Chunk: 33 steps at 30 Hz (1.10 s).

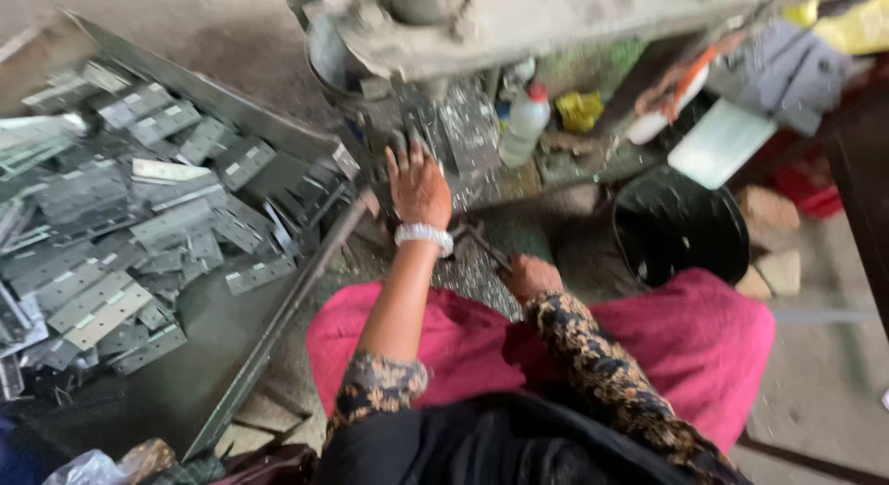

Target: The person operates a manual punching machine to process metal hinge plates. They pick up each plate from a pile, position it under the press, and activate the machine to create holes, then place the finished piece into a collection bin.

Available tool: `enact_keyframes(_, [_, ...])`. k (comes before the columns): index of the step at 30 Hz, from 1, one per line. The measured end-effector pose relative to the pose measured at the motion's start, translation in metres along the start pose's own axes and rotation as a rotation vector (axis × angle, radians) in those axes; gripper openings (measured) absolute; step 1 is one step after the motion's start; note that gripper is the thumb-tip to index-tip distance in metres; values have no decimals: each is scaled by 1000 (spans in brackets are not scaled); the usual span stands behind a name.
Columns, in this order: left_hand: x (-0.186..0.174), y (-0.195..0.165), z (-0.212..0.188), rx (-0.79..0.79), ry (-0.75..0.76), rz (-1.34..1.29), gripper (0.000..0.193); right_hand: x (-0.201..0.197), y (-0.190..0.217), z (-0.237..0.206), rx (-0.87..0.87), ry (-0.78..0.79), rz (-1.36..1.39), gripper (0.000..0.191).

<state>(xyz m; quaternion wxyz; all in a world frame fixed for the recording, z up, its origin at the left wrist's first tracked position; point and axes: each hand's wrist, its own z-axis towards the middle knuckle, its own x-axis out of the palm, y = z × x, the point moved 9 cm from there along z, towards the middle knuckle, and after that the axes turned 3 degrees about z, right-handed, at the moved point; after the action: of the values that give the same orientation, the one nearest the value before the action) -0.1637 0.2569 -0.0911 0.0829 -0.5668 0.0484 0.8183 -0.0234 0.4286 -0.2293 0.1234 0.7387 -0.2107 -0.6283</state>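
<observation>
My left hand [419, 184] reaches forward to the bed of a grey press machine [519, 27], its fingers spread on a dark metal piece [435, 129] under the machine head. A silver bangle sits on that wrist. My right hand [530, 275] rests low by my knee, closed around a thin dark metal lever or tool [482, 242]; the blur hides the detail. A pile of grey metal hinge plates [139, 217] lies in a shallow metal tray [269, 328] to my left. My lap is covered in pink cloth.
A black bucket [681, 228] stands to the right of the machine. A white plastic bottle with a red cap [523, 124] stands on the machine base, with rags and a white sheet behind. Bricks lie on the concrete floor at right.
</observation>
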Motion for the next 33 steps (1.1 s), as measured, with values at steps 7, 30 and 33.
enact_keyframes(7, [3, 6, 23, -12, 80, 82, 41, -12, 3, 26, -38, 62, -150, 55])
enact_keyframes(30, [-42, 4, 6, 5, -148, -22, 39, 9, -4, -7, 40, 147, -68, 49])
enact_keyframes(33, [-63, 37, -39, -92, -146, -280, 34, -43, 32, -17, -31, 4, -170, 46])
